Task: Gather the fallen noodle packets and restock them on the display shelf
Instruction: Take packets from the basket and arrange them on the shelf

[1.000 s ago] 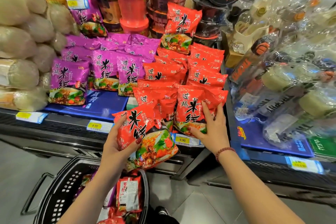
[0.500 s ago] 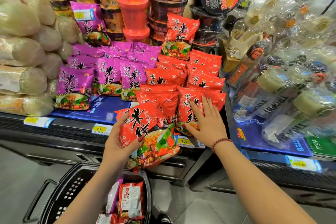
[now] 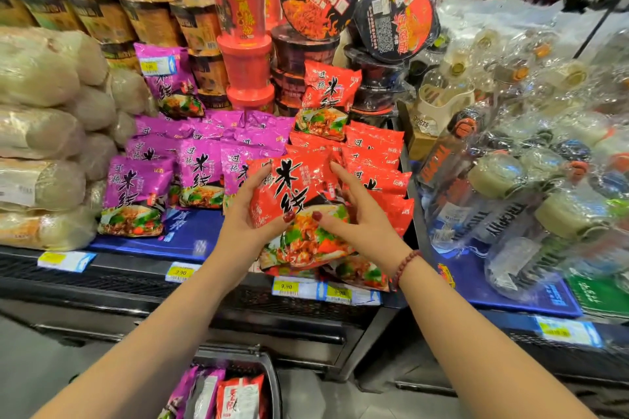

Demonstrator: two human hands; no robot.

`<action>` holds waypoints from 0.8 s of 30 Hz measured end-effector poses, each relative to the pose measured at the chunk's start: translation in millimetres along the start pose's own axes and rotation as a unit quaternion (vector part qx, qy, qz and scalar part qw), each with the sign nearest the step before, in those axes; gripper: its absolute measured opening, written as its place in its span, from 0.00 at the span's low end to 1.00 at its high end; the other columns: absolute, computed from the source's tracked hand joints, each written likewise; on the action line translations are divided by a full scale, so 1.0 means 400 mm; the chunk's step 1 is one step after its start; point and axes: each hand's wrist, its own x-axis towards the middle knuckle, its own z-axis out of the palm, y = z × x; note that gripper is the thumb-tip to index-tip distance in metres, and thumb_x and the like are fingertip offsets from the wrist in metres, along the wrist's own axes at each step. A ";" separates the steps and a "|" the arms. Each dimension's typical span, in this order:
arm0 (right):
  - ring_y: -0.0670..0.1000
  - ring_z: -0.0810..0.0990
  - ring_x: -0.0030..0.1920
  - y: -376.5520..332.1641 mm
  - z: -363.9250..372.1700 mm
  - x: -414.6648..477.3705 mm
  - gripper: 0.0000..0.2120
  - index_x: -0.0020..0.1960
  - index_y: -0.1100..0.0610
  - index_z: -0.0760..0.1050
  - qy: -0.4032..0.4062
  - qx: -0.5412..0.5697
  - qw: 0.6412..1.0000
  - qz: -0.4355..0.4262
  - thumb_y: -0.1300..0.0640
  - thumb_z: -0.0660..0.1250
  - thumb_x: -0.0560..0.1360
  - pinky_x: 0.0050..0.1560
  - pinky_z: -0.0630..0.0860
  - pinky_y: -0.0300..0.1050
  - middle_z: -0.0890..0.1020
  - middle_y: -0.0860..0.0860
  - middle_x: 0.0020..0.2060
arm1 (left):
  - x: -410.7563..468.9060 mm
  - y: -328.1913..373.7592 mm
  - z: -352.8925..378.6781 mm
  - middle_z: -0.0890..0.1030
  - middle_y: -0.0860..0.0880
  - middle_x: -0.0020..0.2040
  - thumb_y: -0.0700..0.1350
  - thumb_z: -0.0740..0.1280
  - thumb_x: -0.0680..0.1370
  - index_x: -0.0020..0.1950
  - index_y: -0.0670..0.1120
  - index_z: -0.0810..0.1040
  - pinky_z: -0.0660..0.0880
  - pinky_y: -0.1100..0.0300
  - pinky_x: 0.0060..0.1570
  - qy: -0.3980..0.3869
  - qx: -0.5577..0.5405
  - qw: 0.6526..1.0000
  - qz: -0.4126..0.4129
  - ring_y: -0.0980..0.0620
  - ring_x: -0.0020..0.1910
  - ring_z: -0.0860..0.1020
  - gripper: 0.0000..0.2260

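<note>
Red shiny noodle packet [image 3: 299,201] is held up over the front edge of the black display shelf [image 3: 102,282], touching the pile of red packets [image 3: 374,160] behind it. The left hand [image 3: 252,218] grips its left side, thumb on the front. The right hand [image 3: 360,218] grips its right side. Bare blue mat [image 3: 190,235] lies open to the left, in front of the purple packets [image 3: 136,194]. Clear wrapped bottles [image 3: 503,187] crowd close on the right. A black basket [image 3: 269,371] holding more packets sits below.
</note>
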 end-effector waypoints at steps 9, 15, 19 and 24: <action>0.38 0.61 0.67 -0.012 -0.083 0.125 0.38 0.74 0.40 0.58 0.085 0.034 0.996 -0.012 0.60 0.73 0.73 0.50 0.65 0.19 0.63 0.30 0.64 | 0.223 0.037 0.033 0.69 0.57 0.72 0.44 0.75 0.72 0.70 0.66 0.66 0.72 0.49 0.66 -0.111 0.045 0.993 0.013 0.52 0.68 0.73 0.33; 0.41 0.64 0.68 0.026 -0.140 0.246 0.36 0.72 0.41 0.62 0.167 0.061 0.984 -0.029 0.63 0.73 0.72 0.70 0.67 0.48 0.66 0.41 0.70 | 0.367 0.045 0.053 0.63 0.55 0.75 0.40 0.78 0.69 0.69 0.70 0.64 0.74 0.59 0.63 -0.129 0.084 0.988 0.022 0.69 0.61 0.73 0.39; 0.41 0.65 0.67 0.064 -0.175 0.334 0.35 0.68 0.36 0.62 0.190 0.071 0.978 -0.047 0.64 0.72 0.72 0.70 0.66 0.48 0.67 0.38 0.67 | 0.450 0.018 0.083 0.67 0.51 0.69 0.31 0.73 0.72 0.71 0.59 0.67 0.76 0.71 0.42 -0.082 0.107 0.990 0.036 0.71 0.52 0.74 0.35; 0.38 0.70 0.62 0.098 -0.260 0.426 0.36 0.74 0.50 0.63 0.234 0.071 0.968 -0.057 0.67 0.72 0.71 0.64 0.69 0.36 0.70 0.40 0.65 | 0.540 -0.030 0.106 0.71 0.53 0.70 0.42 0.76 0.68 0.70 0.60 0.67 0.72 0.62 0.63 -0.084 0.161 0.981 0.066 0.57 0.67 0.71 0.35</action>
